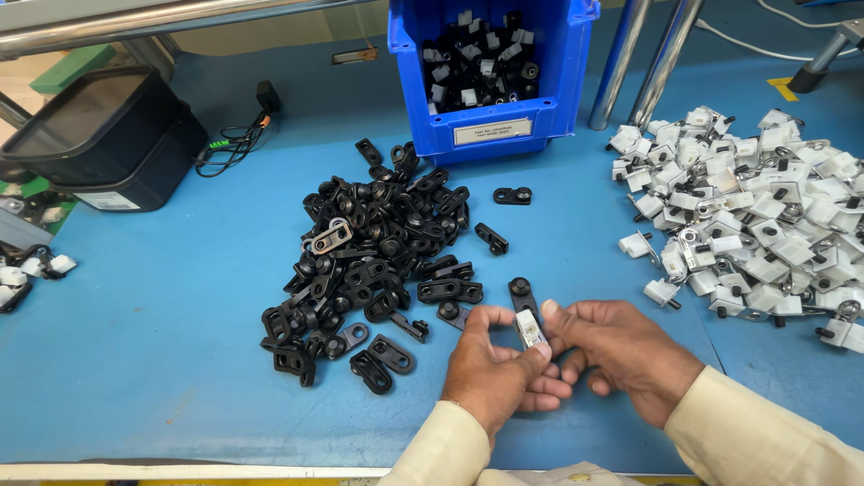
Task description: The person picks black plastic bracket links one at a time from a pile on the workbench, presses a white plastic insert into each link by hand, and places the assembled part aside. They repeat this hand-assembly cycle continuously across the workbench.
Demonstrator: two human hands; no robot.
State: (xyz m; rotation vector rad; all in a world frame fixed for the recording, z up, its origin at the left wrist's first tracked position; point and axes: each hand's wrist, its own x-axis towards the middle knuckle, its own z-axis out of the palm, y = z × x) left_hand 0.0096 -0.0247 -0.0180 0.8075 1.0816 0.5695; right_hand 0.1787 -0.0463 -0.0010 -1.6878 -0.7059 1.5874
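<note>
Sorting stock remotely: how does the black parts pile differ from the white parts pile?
The black pile lies mid-table, left of the hands; the white pile lies at the right. The black pieces are flat links; the white pieces are blocky, with metal clips. Both lie loose on the blue table.

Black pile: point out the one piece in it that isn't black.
It is the pale metal link on the upper left of the black pile. Its light silvery colour sets it apart; the pieces around it are black.

one head-worn view looks steeply down, close over the blue table (162, 342), facing twelve o'clock toward the blue bin (490, 67).
</note>
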